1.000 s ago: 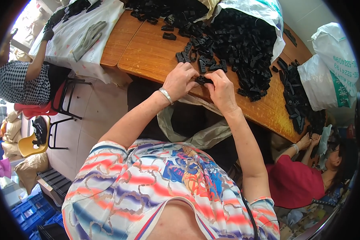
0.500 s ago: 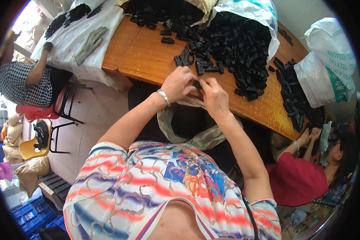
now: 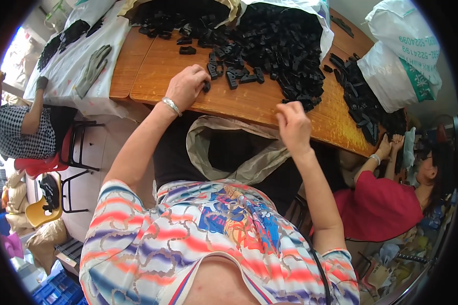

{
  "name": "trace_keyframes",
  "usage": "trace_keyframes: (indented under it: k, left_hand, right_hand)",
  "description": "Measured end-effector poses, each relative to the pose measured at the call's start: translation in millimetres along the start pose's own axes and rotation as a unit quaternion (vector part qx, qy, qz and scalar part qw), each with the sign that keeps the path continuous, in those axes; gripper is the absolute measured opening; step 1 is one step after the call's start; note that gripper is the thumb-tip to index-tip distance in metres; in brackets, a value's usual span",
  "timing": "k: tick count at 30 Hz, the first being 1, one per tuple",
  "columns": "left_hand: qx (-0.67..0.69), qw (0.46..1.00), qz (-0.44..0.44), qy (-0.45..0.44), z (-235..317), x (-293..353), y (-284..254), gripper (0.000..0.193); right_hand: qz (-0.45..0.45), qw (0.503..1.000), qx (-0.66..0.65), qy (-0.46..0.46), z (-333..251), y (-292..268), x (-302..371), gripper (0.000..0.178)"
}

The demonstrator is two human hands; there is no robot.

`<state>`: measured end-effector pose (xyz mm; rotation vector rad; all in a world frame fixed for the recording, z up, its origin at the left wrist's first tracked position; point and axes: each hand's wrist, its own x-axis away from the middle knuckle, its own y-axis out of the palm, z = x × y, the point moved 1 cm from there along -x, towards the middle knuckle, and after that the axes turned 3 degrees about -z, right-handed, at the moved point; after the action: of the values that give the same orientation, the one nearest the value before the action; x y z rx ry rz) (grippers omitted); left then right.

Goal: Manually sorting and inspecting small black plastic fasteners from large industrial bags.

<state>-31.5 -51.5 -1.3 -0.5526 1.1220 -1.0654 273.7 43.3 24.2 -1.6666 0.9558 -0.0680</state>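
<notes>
At the near edge of the wooden table, my left hand [image 3: 187, 87] pinches a small black plastic part [image 3: 206, 87] in its fingertips. My right hand [image 3: 294, 126] is lifted over the table's front edge, fingers loosely curled and thumb apart, with nothing visible in it. Just beyond the left hand lie several loose black parts [image 3: 248, 79]. A large heap of the same black parts [image 3: 295, 56] spreads from a white sack [image 3: 328, 38] beyond my right hand. Below both hands, an open beige sack [image 3: 198, 147] rests across my lap; its inside is dark.
A brown sack [image 3: 233, 11] of black parts stands at the far side. Longer black pieces [image 3: 359, 99] and a white sack [image 3: 398, 66] are at the right, near a co-worker in red [image 3: 381, 203]. Leftward, another person [image 3: 23, 129] sits at a covered table with a grey glove [image 3: 92, 71].
My hands were together over the sack's far rim and have parted. The left went to the table with a black part at its fingers; the right moved off to the right.
</notes>
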Motion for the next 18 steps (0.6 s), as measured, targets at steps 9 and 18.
trace_keyframes:
  k: [9, 18]
  left_hand:
    - [0.018, 0.993, -0.112, -0.028, 52.9, -10.4, 24.0, 0.014]
    - [0.133, 0.988, -0.053, -0.064, 50.7, 13.3, 16.3, 0.033]
  right_hand:
    - [-0.091, 0.993, 0.060, 0.052, 29.6, 1.0, -21.2, 0.027]
    - [-0.086, 0.989, -0.114, 0.033, -8.0, 21.9, -22.9, 0.027]
